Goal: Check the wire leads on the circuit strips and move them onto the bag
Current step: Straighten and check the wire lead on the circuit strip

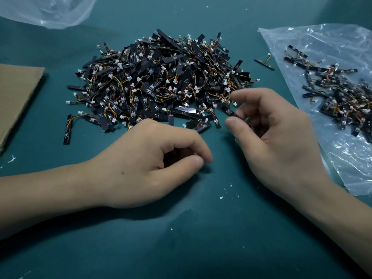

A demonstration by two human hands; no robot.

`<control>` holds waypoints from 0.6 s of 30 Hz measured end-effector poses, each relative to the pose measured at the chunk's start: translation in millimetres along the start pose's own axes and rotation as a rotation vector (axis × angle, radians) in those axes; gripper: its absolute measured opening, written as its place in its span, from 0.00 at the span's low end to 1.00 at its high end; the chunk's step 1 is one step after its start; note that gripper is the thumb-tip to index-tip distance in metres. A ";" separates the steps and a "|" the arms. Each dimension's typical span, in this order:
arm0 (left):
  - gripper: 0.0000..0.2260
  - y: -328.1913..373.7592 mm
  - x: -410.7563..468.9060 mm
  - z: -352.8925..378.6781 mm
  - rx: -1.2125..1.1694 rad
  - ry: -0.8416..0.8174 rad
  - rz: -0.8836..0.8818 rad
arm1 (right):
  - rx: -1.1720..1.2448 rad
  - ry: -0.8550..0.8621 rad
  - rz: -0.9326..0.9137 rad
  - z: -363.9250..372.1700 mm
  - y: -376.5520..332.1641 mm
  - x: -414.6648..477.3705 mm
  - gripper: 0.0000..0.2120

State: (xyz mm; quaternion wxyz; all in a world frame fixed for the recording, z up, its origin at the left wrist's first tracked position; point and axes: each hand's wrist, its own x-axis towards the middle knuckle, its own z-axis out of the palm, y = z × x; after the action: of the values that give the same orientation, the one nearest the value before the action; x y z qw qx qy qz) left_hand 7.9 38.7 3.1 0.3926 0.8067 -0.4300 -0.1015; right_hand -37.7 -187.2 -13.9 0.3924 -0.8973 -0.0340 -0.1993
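Pinching one circuit strip point(229, 112) in right grip point(277, 133), left grip point(153, 162) curled, hold unclear; one pile point(161, 77), one strewn bag point(302, 41).

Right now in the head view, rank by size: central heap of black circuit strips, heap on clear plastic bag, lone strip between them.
1. central heap
2. bag heap, cut off by the frame
3. lone strip

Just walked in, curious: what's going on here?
A person is sorting a pile of black circuit strips with coloured wire leads on a teal table. The right hand pinches one strip; the left hand rests curled nearby. A smaller batch lies on the clear plastic bag.
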 end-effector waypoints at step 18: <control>0.11 3.0 1.8 -3.5 -0.001 -0.001 0.027 | -0.101 -0.435 -0.308 -6.4 -16.1 -5.0 0.13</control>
State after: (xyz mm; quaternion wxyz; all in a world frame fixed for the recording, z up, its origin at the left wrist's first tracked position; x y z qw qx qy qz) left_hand 8.9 38.2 8.0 0.3941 0.8006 -0.4408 -0.0968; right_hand -47.9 -180.1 -0.7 0.2959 -0.9216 -0.2436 -0.0606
